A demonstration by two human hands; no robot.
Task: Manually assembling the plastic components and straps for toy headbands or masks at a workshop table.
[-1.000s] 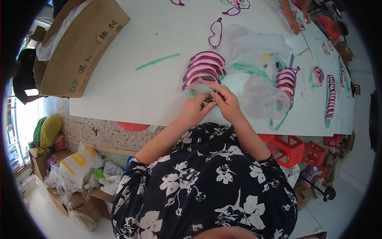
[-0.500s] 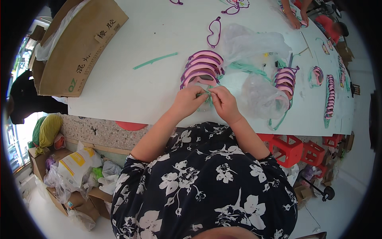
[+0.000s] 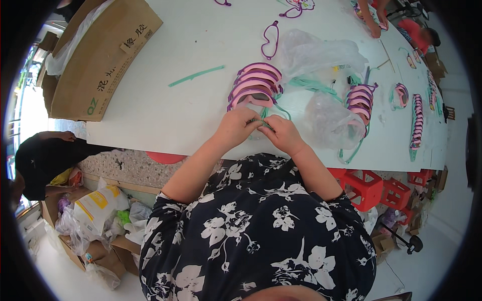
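Head view, frame centre: left hand [image 3: 235,125] and right hand [image 3: 283,134] finger-pinched a green strap [image 3: 264,113], seemingly light and pliant, best gripped near its end

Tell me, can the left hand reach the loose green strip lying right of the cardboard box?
Probably yes: nothing visible stands between the left hand and green strip, though that hand apparently holds a green band.

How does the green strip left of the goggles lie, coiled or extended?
Extended: the green strip lies nearly straight on the white table.
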